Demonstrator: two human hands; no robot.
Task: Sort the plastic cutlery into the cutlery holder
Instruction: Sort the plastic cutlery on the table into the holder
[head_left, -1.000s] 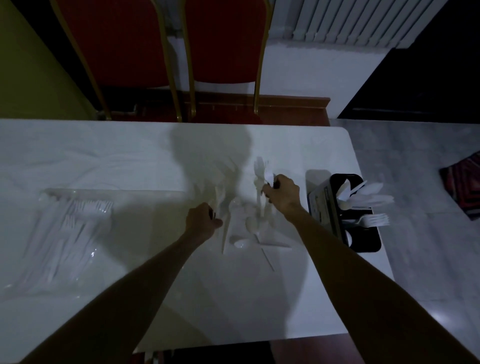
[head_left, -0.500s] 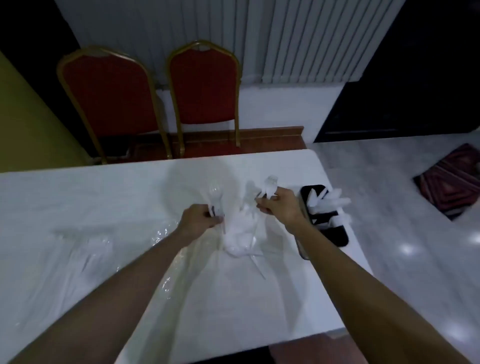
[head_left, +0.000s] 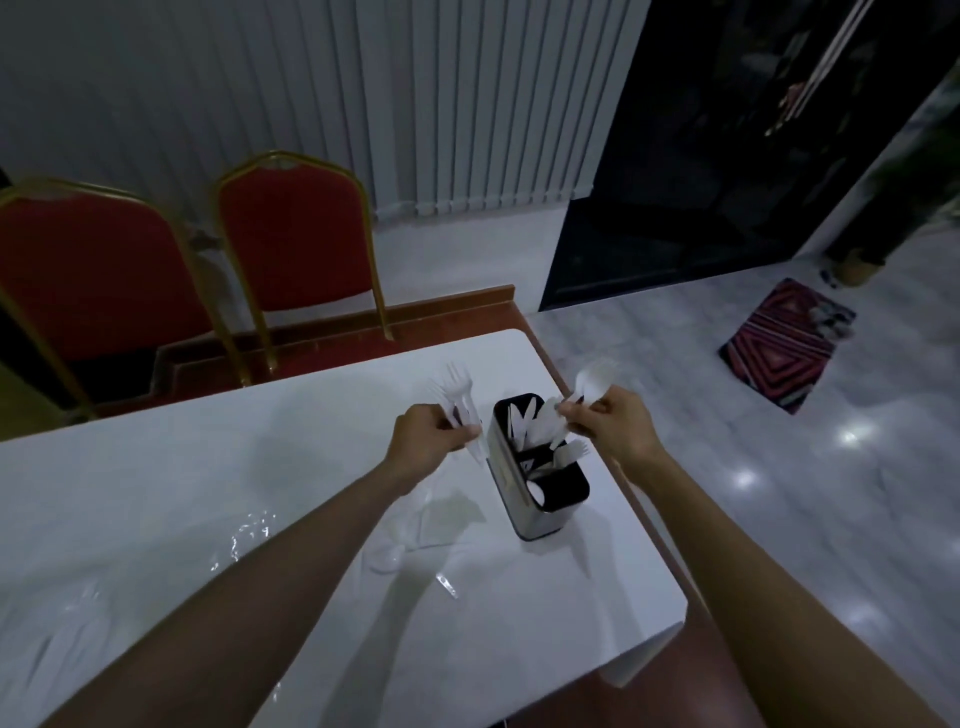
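Note:
A black cutlery holder (head_left: 535, 512) stands near the right edge of the white table (head_left: 208, 493); white plastic pieces stick out of its compartments. My left hand (head_left: 428, 436) grips a bunch of white plastic forks (head_left: 460, 392), tines up, just left of the holder. My right hand (head_left: 615, 423) holds white plastic spoons (head_left: 595, 379) just above the holder's far right side. A few loose plastic pieces (head_left: 415, 530) lie on the table under my left forearm.
A clear plastic bag (head_left: 67, 623) with more cutlery lies at the table's left. Two red chairs with gold frames (head_left: 291, 244) stand behind the table. The table's right edge is close to the holder. A patterned mat (head_left: 784, 343) lies on the floor.
Both hands lifted from the loose pile with cutlery and moved right to the holder. The camera tilted up and turned right.

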